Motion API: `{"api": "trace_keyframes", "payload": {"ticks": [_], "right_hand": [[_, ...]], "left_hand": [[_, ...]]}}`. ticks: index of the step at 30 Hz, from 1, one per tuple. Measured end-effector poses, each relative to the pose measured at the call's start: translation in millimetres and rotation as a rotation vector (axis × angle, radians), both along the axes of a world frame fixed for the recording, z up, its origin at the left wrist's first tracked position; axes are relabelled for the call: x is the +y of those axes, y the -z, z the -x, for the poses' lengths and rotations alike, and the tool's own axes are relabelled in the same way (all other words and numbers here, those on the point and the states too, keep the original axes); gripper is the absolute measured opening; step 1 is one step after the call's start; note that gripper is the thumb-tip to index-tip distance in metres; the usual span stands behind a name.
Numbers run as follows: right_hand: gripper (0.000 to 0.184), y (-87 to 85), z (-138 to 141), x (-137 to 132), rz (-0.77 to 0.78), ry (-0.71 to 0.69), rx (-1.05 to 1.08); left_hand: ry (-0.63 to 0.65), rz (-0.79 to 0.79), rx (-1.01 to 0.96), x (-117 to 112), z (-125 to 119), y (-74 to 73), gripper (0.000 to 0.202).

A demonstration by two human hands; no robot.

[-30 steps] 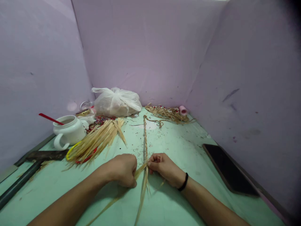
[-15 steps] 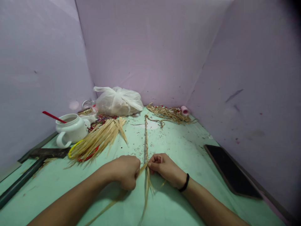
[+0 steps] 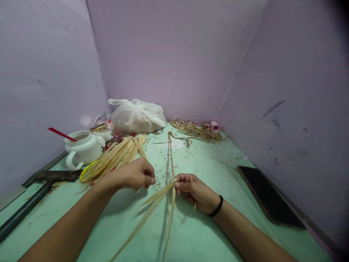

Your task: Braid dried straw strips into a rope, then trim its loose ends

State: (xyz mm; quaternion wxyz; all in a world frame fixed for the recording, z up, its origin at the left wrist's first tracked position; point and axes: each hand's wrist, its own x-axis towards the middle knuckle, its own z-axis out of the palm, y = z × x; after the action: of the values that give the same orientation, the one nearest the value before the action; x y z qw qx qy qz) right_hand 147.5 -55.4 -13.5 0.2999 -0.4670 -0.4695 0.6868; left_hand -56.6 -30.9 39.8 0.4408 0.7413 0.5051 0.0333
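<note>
Head view: a person's two bare hands work over a pale green table (image 3: 226, 171) walled in by lilac boards. The right hand (image 3: 196, 191) pinches the near end of a thin straw braid (image 3: 171, 156), which runs straight away towards the far wall. That long stretch is plaited. From the pinch, loose flat strips (image 3: 156, 203) fan out towards the near edge, unplaited. The left hand (image 3: 133, 174) hovers just left of the braid, apart from it, fingers curled closed. I cannot tell whether they hold anything. Beyond it lies a bundle of straw strips (image 3: 117, 156). At far left a white mug (image 3: 83, 150) holds a red stick (image 3: 61, 134) and what looks like a brownish drink. A knotted plastic bag (image 3: 137, 116) sits behind, its contents unclear. Finished cord is heaped far right (image 3: 197, 131), and a dark phone (image 3: 269, 198) lies at the right.
</note>
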Motion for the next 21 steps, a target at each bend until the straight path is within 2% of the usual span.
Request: {"api": "trace_keyframes", "payload": {"ticks": [2,7,13,17,21], "right_hand": [[0.020,0.0,-0.6,0.2,0.000,0.001,0.032],[0.020,5.2,0.2,1.0,-0.026,-0.006,0.021],[0.018,8.2,2.8,0.8,-0.059,-0.005,0.017],[0.015,8.0,5.9,0.0,-0.101,0.016,0.031],[0.009,9.9,7.4,0.1,-0.139,0.036,0.014]], "left_hand": [[-0.086,0.010,-0.079,1.4,-3.3,3.1,0.014],[-0.092,0.200,-0.215,-4.8,-20.2,16.5,0.014],[-0.171,0.380,-0.319,-5.5,-33.8,33.1,0.022],[-0.314,0.444,-0.440,-6.9,-44.4,41.9,0.019],[-0.481,0.397,-0.488,-11.4,-53.5,47.2,0.013]]}}
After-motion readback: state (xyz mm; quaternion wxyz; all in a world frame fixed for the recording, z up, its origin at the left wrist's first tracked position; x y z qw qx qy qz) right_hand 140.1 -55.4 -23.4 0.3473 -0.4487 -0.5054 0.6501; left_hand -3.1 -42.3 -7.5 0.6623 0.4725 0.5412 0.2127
